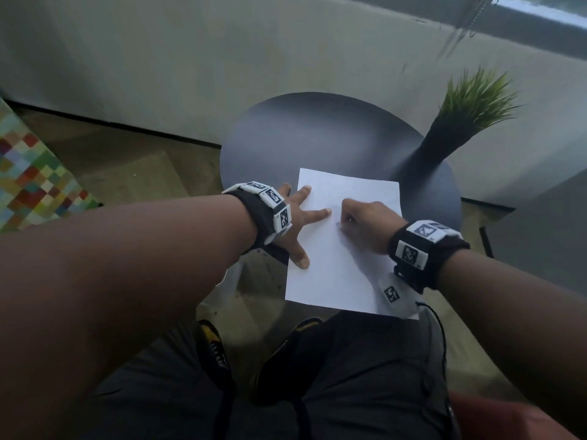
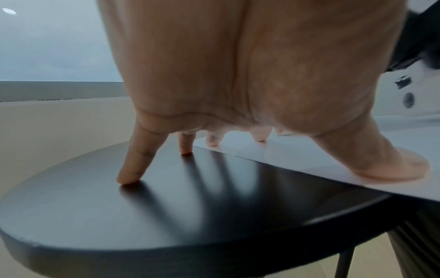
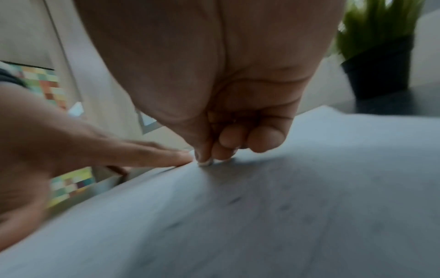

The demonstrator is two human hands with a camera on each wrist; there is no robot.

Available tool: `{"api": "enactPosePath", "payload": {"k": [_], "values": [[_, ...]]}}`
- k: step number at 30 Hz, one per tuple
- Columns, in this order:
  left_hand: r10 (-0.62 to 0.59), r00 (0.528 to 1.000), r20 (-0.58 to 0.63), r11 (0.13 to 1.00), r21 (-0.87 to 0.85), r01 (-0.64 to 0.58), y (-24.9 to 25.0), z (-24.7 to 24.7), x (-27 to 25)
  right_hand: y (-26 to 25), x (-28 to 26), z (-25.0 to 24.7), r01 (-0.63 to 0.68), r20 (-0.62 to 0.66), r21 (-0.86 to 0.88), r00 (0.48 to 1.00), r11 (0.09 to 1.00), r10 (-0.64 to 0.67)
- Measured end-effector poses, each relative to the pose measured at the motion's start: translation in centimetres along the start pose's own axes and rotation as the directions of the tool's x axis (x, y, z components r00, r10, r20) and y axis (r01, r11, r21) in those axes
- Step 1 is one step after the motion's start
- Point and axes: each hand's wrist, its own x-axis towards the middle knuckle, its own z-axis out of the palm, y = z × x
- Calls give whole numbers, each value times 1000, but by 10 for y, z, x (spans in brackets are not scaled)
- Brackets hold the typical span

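While the large white sheet of paper (image 1: 336,274) lies flat on the round dark matte worktop (image 1: 317,138), both hands are on it. It sits toward 5 o'clock on the worktop, and its near end sticks out past the rim at 6 o'clock, over the person's dark trousers (image 1: 365,376).

The left hand (image 1: 293,217) is spread wide along the sheet's 9 o'clock edge. From the left wrist view, the little finger (image 2: 133,163) and the one next to it stand on bare worktop. The other two fingers and the thumb (image 2: 390,167) press flat on the paper, so it's pinning the sheet, not gripping it.

The right hand (image 1: 365,223) is near the middle of the sheet, a bit toward 3 o'clock, just beside the left forefinger. Its fingers are curled in tight, with the thumb and forefinger tips squeezed together and pushed down onto the paper. There's a pale speck at those tips in the right wrist view, but it's blurry. I honestly can't tell if that's nails or something tiny being pinched.

Other stuff: a spiky green plant in a tall black pot (image 1: 438,144) stands at 2 o'clock on the worktop, clear of the paper. A colourful chequered rug (image 1: 35,182) is on the floor out at 9 o'clock. Both wrists wear black bands with black-and-white marker tiles (image 1: 270,201).
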Motion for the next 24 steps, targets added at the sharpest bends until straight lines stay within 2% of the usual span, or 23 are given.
{"api": "enactPosePath", "payload": {"k": [2, 3, 7, 9, 12, 13, 15, 17, 18, 20, 22, 24], "values": [[-11, 1000, 9, 1000, 17, 10, 3, -2, 1, 6, 5, -2, -53, -45, 14, 998, 998, 54], [-15, 1000, 12, 1000, 24, 15, 4, -3, 1, 0, 2, 0, -28, -34, 11, 999, 1000, 29], [-23, 999, 32, 998, 57, 21, 5, -6, 2, -26, -28, 16, 196, 143, -42, 972, 980, -188], [-34, 999, 32, 998, 57, 32, 6, -7, 3, -11, -25, 5, 127, 146, -39, 982, 991, -120], [-40, 999, 22, 998, 54, 39, 8, -5, 5, 13, -14, -5, -66, 17, -28, 998, 997, 66], [-42, 999, 21, 998, 57, 41, 8, -5, 5, 10, -17, -2, -56, 5, -41, 998, 998, 56], [-43, 999, 22, 996, 77, 42, 7, -6, 5, -9, -27, 12, 81, 67, -73, 995, 994, -77], [-38, 999, 30, 995, 91, 35, 8, -7, 5, -21, -41, 19, 233, 162, -84, 963, 969, -217], [-38, 999, 33, 996, 86, 35, 8, -7, 5, -17, -40, 15, 225, 170, -90, 963, 970, -208], [-46, 999, 28, 997, 69, 44, 10, -8, 4, 5, -29, 3, 77, 94, -70, 993, 995, -71], [-51, 998, 24, 997, 62, 50, 11, -7, 5, 19, -24, -2, -37, 15, -47, 999, 998, 38], [-52, 998, 26, 997, 63, 50, 11, -7, 5, 4, -32, 5, 11, 51, -54, 999, 998, -8]]}}
